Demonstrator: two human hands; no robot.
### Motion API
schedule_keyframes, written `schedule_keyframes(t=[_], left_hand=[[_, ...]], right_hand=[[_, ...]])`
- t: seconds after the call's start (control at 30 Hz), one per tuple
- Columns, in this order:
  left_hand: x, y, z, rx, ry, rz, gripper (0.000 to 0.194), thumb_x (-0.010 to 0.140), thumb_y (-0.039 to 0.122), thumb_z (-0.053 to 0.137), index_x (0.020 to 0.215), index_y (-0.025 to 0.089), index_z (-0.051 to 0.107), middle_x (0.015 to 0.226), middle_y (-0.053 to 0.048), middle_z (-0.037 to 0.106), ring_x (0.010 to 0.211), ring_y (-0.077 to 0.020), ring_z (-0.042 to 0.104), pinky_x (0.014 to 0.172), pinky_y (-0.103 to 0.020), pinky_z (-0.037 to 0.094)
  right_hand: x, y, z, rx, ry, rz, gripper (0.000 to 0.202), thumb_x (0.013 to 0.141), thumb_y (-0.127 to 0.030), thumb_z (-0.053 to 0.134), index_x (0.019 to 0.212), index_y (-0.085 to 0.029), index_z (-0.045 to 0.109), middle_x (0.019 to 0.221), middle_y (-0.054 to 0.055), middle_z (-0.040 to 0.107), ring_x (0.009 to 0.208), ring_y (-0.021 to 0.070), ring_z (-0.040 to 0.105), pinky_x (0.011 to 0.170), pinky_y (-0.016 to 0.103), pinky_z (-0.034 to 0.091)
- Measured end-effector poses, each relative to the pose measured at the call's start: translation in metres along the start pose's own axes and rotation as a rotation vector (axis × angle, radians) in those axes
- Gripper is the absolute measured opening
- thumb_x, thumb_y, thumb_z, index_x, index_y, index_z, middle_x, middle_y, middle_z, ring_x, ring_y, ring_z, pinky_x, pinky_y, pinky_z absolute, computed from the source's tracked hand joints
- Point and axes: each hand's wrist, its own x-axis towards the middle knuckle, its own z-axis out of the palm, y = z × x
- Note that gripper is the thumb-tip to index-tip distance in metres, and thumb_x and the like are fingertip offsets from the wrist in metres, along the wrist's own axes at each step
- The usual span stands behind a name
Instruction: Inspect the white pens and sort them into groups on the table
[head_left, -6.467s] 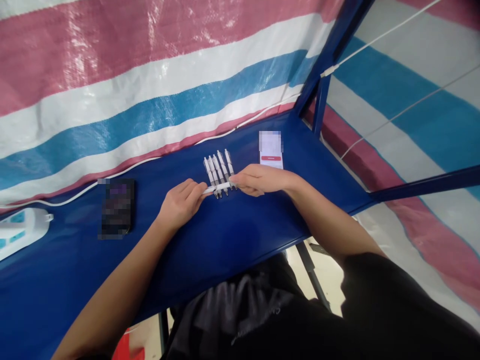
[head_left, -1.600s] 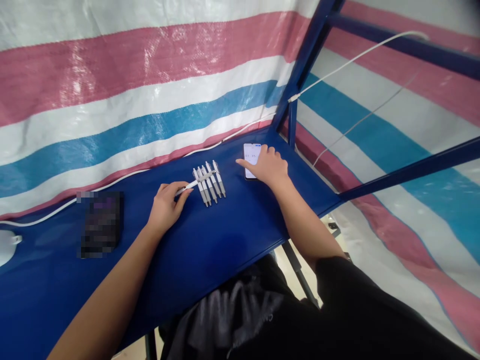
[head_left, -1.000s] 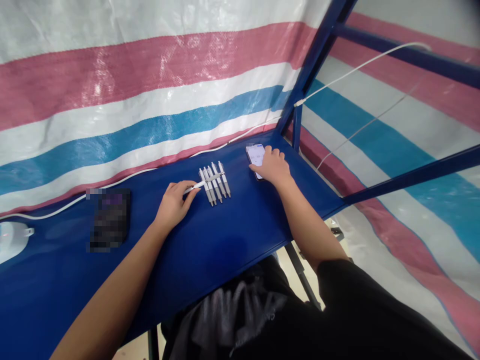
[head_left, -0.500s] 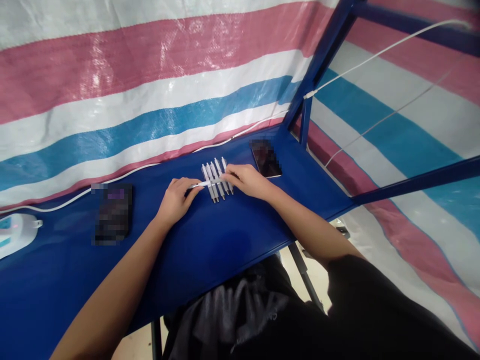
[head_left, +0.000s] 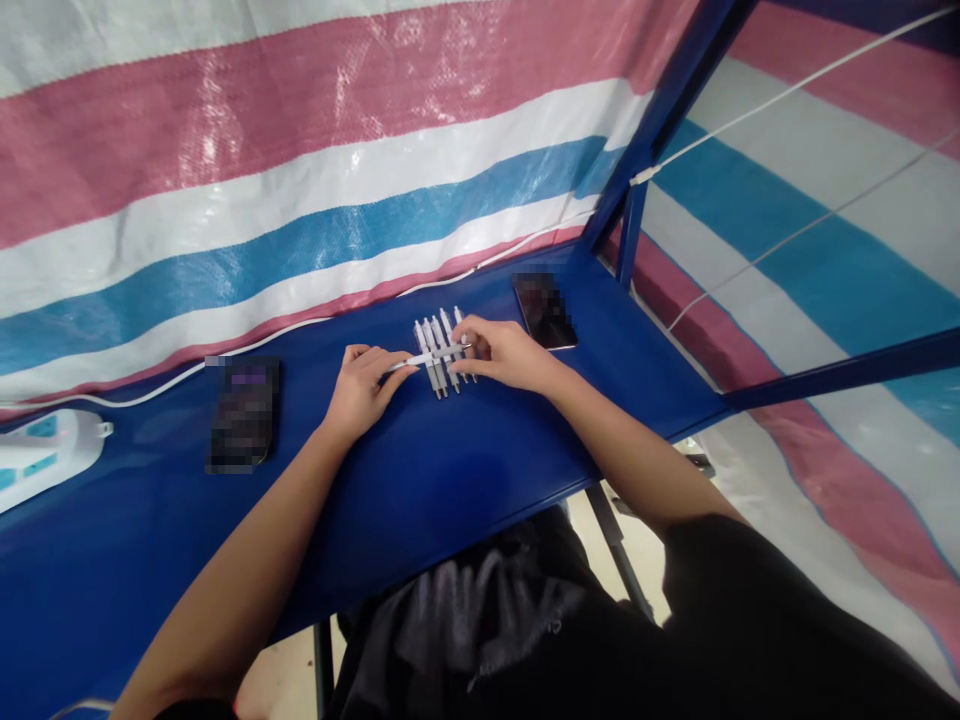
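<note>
A white pen with a grey grip (head_left: 420, 359) is held crosswise over a row of similar pens. My left hand (head_left: 364, 385) pinches its white end between thumb and fingers. At the other end my right hand (head_left: 502, 352) has its curled fingers and thumb around the grey tip. The exact contact of the right fingertips is hard to make out. Beneath the held pen, several white and grey pens (head_left: 438, 378) lie side by side on the blue table (head_left: 450, 460), tips toward me. The right hand partly covers the rightmost ones.
A dark phone (head_left: 546, 310) lies to the right behind my right hand. To the left are a dark, blurred-out flat object (head_left: 244, 415) and a white and teal device (head_left: 52, 455). A white cable (head_left: 169, 385) runs along the back edge by the striped sheet. Blue frame bars (head_left: 637, 190) stand at right.
The camera view has shifted slightly, moving the scene to the right. My right fingers have moved from the pen's grip to its tip and are a little more spread. The left hand keeps its hold.
</note>
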Motion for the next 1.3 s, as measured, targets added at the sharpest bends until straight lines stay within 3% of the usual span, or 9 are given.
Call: schedule_keyframes(t=[0.13,0.27,0.43,0.6,0.83,0.97,1.07,1.17,1.3], left_hand=[[0.000,0.000,0.000,-0.027,0.001,0.053,0.025,0.109,0.044,0.066,0.111,0.026,0.084,0.090,-0.005,0.082,0.079,-0.0228,0.071,0.099,-0.047,0.049],[-0.001,-0.001,0.001,-0.042,0.022,0.076,0.025,0.108,0.045,0.067,0.112,0.027,0.084,0.086,-0.004,0.080,0.077,-0.0228,0.071,0.098,-0.047,0.049],[-0.001,-0.002,0.001,-0.025,0.008,0.104,0.028,0.110,0.049,0.065,0.111,0.028,0.084,0.094,-0.005,0.084,0.078,-0.0224,0.072,0.097,-0.047,0.049],[0.000,-0.001,-0.001,-0.042,0.004,0.127,0.030,0.109,0.052,0.065,0.111,0.028,0.084,0.091,-0.005,0.084,0.076,-0.0227,0.072,0.095,-0.047,0.051],[0.006,0.018,-0.015,-0.066,-0.111,0.122,0.041,0.109,0.061,0.062,0.110,0.028,0.087,0.087,-0.005,0.084,0.075,-0.0219,0.073,0.088,-0.044,0.052],[0.010,0.044,-0.020,-0.249,-0.278,0.191,0.036,0.105,0.062,0.070,0.107,0.030,0.088,0.086,-0.003,0.085,0.071,-0.0197,0.074,0.079,-0.039,0.055],[0.012,0.062,-0.023,-0.331,-0.299,0.135,0.037,0.100,0.062,0.077,0.114,0.030,0.086,0.087,-0.003,0.085,0.075,-0.0216,0.078,0.080,-0.038,0.059],[0.015,0.068,-0.025,-0.396,-0.321,-0.010,0.046,0.093,0.064,0.084,0.121,0.028,0.082,0.087,-0.004,0.085,0.075,-0.0240,0.080,0.075,-0.038,0.062],[0.021,0.053,-0.017,-0.496,-0.141,-0.121,0.065,0.083,0.061,0.094,0.132,0.027,0.069,0.106,-0.008,0.084,0.085,-0.0239,0.080,0.079,-0.038,0.064]], right_hand=[[0.000,-0.002,0.000,-0.045,-0.037,0.029,0.046,0.116,-0.049,0.048,0.084,-0.020,0.064,0.072,0.001,0.066,0.072,0.0165,0.059,0.076,0.030,0.040],[0.000,0.000,-0.001,-0.023,-0.060,0.046,0.036,0.107,-0.055,0.066,0.096,-0.021,0.065,0.078,0.000,0.069,0.073,0.0165,0.059,0.073,0.029,0.037],[0.001,0.000,0.000,0.006,-0.120,0.030,0.053,0.116,-0.051,0.045,0.073,-0.020,0.058,0.071,0.002,0.065,0.072,0.0161,0.058,0.078,0.031,0.040],[0.002,0.000,-0.001,0.012,-0.114,0.001,0.048,0.107,-0.062,0.062,0.082,-0.022,0.056,0.070,-0.002,0.060,0.066,0.0148,0.052,0.070,0.030,0.035],[0.002,0.008,-0.012,0.173,-0.342,-0.028,0.056,0.106,-0.062,0.062,0.070,-0.020,0.063,0.060,-0.003,0.057,0.061,0.0127,0.051,0.067,0.028,0.037],[-0.001,0.006,-0.030,0.282,-0.506,-0.042,0.038,0.101,-0.055,0.074,0.101,-0.018,0.081,0.065,-0.003,0.069,0.062,0.0131,0.060,0.064,0.026,0.039],[-0.003,-0.003,-0.029,0.396,-0.484,-0.094,0.047,0.090,-0.048,0.089,0.123,-0.018,0.075,0.074,-0.006,0.071,0.059,0.0104,0.058,0.060,0.024,0.039],[-0.006,-0.011,-0.017,0.442,-0.558,-0.106,0.048,0.087,-0.043,0.092,0.121,-0.019,0.068,0.076,-0.009,0.066,0.052,0.0077,0.056,0.054,0.023,0.041],[-0.008,-0.011,-0.009,0.521,-0.470,-0.023,0.070,0.091,-0.021,0.079,0.154,-0.025,0.049,0.077,-0.011,0.066,0.041,0.0080,0.057,0.041,0.020,0.043]])
